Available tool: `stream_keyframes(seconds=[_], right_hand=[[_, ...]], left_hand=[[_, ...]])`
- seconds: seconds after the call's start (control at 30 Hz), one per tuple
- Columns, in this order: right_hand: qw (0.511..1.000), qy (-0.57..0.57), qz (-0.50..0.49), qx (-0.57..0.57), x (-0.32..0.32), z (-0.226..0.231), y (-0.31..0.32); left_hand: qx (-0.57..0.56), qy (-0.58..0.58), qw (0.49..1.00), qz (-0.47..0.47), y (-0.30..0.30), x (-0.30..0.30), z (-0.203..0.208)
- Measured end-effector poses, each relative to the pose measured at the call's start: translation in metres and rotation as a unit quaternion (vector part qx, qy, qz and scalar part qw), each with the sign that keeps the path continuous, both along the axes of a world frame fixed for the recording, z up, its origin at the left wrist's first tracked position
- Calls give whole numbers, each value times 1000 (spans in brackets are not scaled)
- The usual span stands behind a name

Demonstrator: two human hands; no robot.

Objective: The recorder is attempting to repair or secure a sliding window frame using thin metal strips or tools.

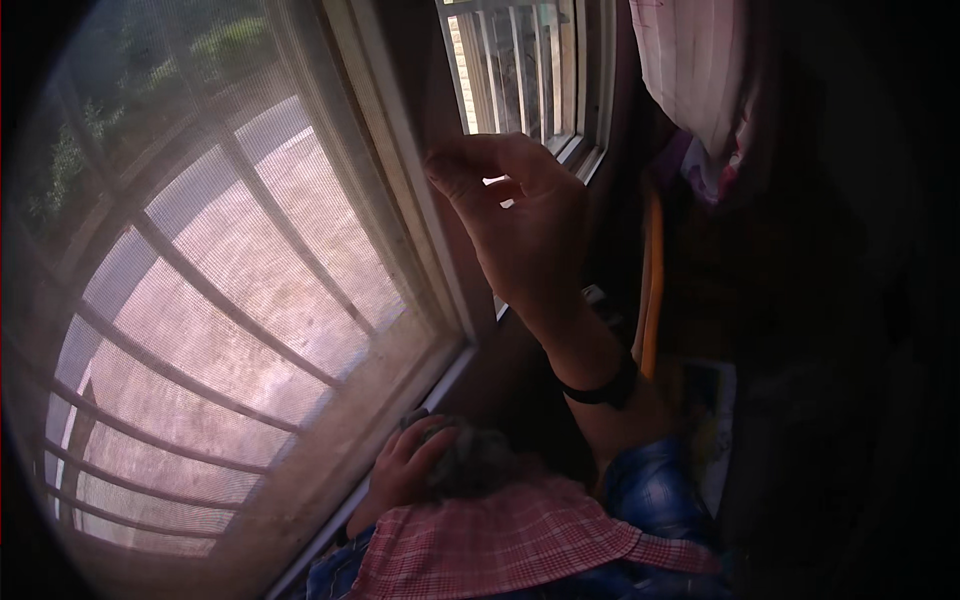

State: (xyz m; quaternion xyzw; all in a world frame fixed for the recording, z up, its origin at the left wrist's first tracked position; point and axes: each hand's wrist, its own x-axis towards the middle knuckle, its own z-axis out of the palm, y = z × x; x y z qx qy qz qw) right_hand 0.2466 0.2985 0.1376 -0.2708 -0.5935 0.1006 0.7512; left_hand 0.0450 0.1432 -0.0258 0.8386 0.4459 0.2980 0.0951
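Observation:
My right hand (525, 220) is raised at the edge of the dark window frame (450, 215). Its thumb and forefinger are pinched together there, and anything between the fingertips is too small or dark to make out. Lower down, close to the bottom rail of the screened window (260, 260), my left hand (402, 470) has its fingers curled round a bunched grey cloth (475, 462). Part of that cloth is lost in shadow. A dark band (597, 388) circles my right wrist.
Metal bars (290, 235) stand beyond the mesh, with paved ground outside. Another barred window pane (515, 65) is at the top. A pink and white curtain (695, 70) hangs at upper right. An orange curved rod or rim (652, 285) stands beside my right forearm.

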Motion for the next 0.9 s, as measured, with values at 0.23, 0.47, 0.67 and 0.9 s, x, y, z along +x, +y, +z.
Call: stream_keyframes(seconds=[0.23,0.47,0.67,0.9], right_hand=[[993,-52,-87,62,0,10,6],[954,-142,-203,170,3,7,11],[930,-181,-250,199,3,8,13],[919,-196,-278,201,-2,11,13]], left_hand=[[-1,-13,1000,-2,-1,2,6],[11,-28,999,-12,-2,3,6],[20,-26,999,-5,-3,2,6],[20,-33,999,2,-5,2,9]])
